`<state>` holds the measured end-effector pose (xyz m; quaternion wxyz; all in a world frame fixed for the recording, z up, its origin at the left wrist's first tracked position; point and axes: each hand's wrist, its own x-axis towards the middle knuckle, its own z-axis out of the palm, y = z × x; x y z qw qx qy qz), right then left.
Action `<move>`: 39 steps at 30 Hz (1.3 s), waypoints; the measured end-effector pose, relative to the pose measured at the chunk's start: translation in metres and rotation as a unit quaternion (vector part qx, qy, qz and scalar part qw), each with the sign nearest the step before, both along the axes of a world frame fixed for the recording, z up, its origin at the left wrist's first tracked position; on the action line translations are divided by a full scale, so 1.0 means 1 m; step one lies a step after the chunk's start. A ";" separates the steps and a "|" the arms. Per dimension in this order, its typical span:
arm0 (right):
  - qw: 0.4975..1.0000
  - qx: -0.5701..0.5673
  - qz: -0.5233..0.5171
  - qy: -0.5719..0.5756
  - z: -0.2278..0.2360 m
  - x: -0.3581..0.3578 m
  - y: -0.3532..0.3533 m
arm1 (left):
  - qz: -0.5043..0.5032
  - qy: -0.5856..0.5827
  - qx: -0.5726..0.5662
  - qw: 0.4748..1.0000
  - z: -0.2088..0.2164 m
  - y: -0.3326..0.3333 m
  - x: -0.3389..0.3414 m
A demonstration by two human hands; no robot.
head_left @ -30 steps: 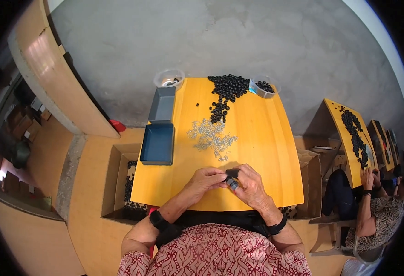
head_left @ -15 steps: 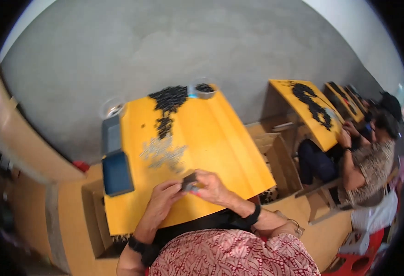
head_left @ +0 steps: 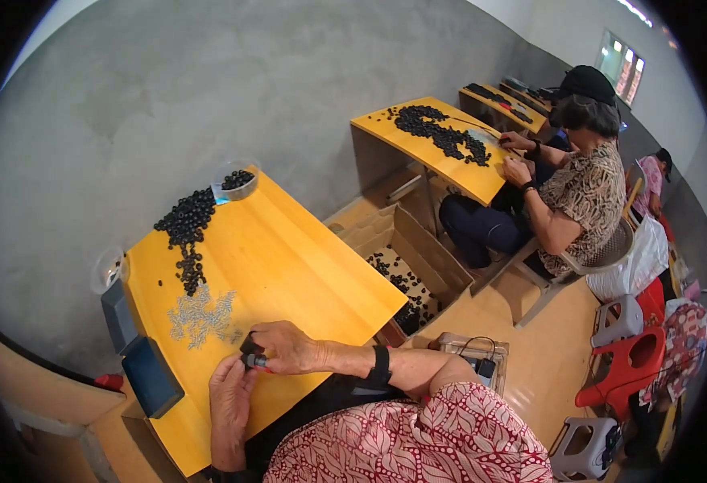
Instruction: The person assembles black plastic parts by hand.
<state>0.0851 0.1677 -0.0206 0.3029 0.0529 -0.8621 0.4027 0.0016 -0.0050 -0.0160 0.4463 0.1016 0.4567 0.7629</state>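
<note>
Over the near part of the yellow table (head_left: 305, 266), my two hands meet. My right hand (head_left: 287, 348) is closed round a small dark tool-like piece (head_left: 251, 346) with a grey-blue end and a bit of red; its exact kind is unclear. My left hand (head_left: 231, 393) has its fingertips pinched against the tip of that piece; whatever sits between them is too small to make out. Just beyond lie a heap of small silvery metal pins or screws (head_left: 200, 316) and a trail of black ring-like knobs (head_left: 188, 217).
A clear round tub (head_left: 237, 182) of black knobs stands at the far corner. Two dark blue trays (head_left: 152, 376) line the left edge. An open cardboard box (head_left: 430, 249) with loose knobs sits right of the table. A co-worker (head_left: 583, 177) works at another yellow table (head_left: 450, 173).
The view has swung to the right, showing more of the co-worker and the stools. My hands stay together at the small dark piece.
</note>
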 end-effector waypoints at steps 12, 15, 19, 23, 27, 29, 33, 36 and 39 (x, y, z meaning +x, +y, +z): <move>0.999 -0.038 0.003 0.032 0.012 0.003 -0.004 | 0.016 0.005 0.014 1.000 0.008 -0.006 -0.009; 0.997 -0.049 0.022 0.048 0.015 0.000 -0.006 | 0.041 0.018 -0.003 0.999 0.010 -0.014 -0.006; 0.995 -0.102 0.012 0.020 0.014 0.003 0.004 | 0.012 0.070 -0.021 0.997 0.013 -0.009 -0.004; 0.991 -0.127 0.035 0.016 0.046 0.014 0.005 | 0.040 0.050 -0.026 0.998 0.028 -0.005 0.003; 0.996 -0.082 0.034 -0.001 0.057 0.021 0.002 | 0.026 0.036 0.031 0.999 0.025 -0.004 0.002; 0.997 -0.066 0.043 -0.002 0.055 0.018 0.000 | 0.035 0.030 0.042 0.998 0.028 -0.005 0.002; 0.999 -0.041 0.035 -0.007 0.055 0.015 -0.009 | 0.036 0.050 0.053 0.997 0.028 -0.006 0.001; 0.998 -0.037 0.044 -0.011 0.054 0.014 -0.013 | 0.033 0.054 0.060 0.996 0.025 -0.007 -0.001; 1.000 -0.009 0.029 0.003 0.048 0.014 -0.013 | 0.037 0.065 0.058 0.996 0.026 -0.007 0.002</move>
